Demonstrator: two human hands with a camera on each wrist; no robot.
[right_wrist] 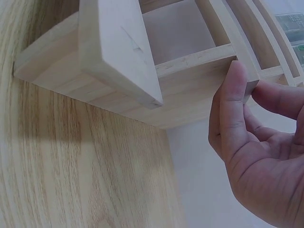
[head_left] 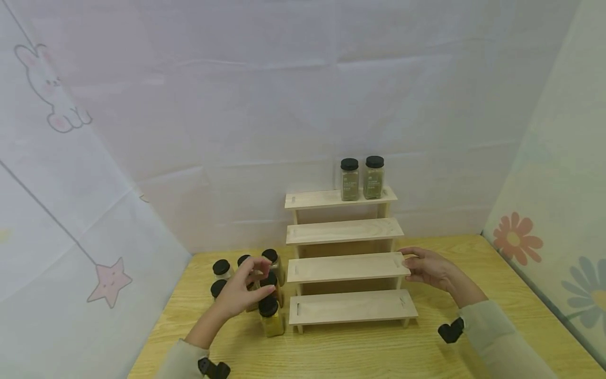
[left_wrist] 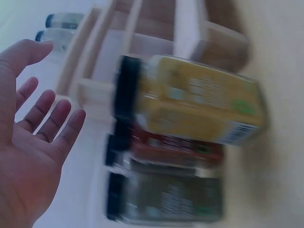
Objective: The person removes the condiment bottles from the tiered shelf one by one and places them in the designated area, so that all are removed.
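Observation:
A light wooden tiered spice rack (head_left: 345,267) stands on the table. My right hand (head_left: 433,269) pinches the right end of its second step from the bottom between thumb and fingers; the right wrist view shows the fingers (right_wrist: 233,95) on the board's end. Over a group of black-lidded spice jars left of the rack hovers my left hand (head_left: 236,291), fingers loosely bent and holding nothing. Nearest to it are a yellow spice jar (head_left: 272,322) and, in the left wrist view, a red spice jar (left_wrist: 175,149) and a grey-green spice jar (left_wrist: 171,197).
Two spice jars, one (head_left: 350,181) beside the other (head_left: 374,179), stand on the top step towards its right end. The wooden table (head_left: 360,355) meets a cloth backdrop (head_left: 246,131) behind the rack and at both sides. My left hand partly hides several jars.

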